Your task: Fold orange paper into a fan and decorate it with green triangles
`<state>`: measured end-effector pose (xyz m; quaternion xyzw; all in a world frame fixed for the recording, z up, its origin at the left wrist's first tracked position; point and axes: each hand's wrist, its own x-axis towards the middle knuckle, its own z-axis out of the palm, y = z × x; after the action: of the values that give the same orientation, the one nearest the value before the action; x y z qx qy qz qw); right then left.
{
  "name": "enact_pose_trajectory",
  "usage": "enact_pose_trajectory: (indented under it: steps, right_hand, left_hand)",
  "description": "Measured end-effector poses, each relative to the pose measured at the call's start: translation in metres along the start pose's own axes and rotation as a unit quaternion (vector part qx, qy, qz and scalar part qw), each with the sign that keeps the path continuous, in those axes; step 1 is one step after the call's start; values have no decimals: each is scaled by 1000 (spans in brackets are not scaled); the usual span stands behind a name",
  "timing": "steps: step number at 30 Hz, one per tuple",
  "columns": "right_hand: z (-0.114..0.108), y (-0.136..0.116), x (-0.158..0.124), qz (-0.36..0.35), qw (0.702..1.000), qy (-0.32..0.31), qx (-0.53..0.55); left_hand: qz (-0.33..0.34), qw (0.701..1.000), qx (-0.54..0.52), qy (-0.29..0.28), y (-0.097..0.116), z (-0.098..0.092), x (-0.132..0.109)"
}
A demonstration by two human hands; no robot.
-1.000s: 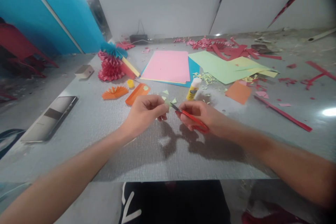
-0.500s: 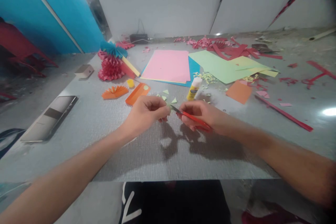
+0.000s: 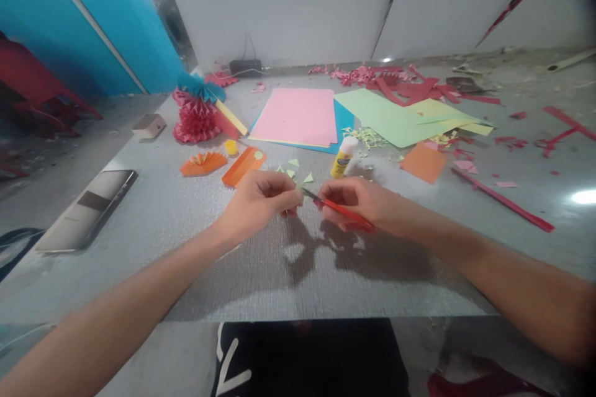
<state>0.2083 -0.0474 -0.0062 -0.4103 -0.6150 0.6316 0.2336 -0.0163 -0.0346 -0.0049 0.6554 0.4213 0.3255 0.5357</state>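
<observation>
My right hand (image 3: pixel 354 203) is closed around red-handled scissors (image 3: pixel 347 213), whose dark blades point left. The blade tips reach the fingertips of my left hand (image 3: pixel 270 198), which pinches a small piece of light green paper (image 3: pixel 300 189), mostly hidden by the fingers. Just beyond my hands lie several small green paper pieces (image 3: pixel 308 178). A yellow glue stick (image 3: pixel 343 158) stands upright behind my right hand. Left of it, beyond my left hand, are a folded orange paper (image 3: pixel 239 167) with a green cut-out on it and a pleated orange paper fan (image 3: pixel 203 164).
Farther back lie stacked pink sheets (image 3: pixel 295 115) and green sheets (image 3: pixel 391 121). An orange square (image 3: pixel 423 162) and red paper strips (image 3: pixel 507 201) are on the right. Pleated red and blue paper (image 3: pixel 198 115), a small box (image 3: pixel 149 126) and a phone (image 3: pixel 88 208) are on the left.
Almost nothing differs. Both hands hold the same pose over the table, with the scissors at the green paper; the view has shifted very slightly.
</observation>
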Motion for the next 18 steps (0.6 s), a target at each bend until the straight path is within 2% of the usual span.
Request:
enact_pose_trajectory:
  steps: [6, 18]
  right_hand:
    - [-1, 3, 1, 5, 1000, -3, 13]
    - [8, 29, 8, -40, 990, 24, 131]
  left_hand:
    - [-1, 1000, -7, -5, -1, 0, 0]
    - [-24, 997, -63, -36, -8, 3, 2]
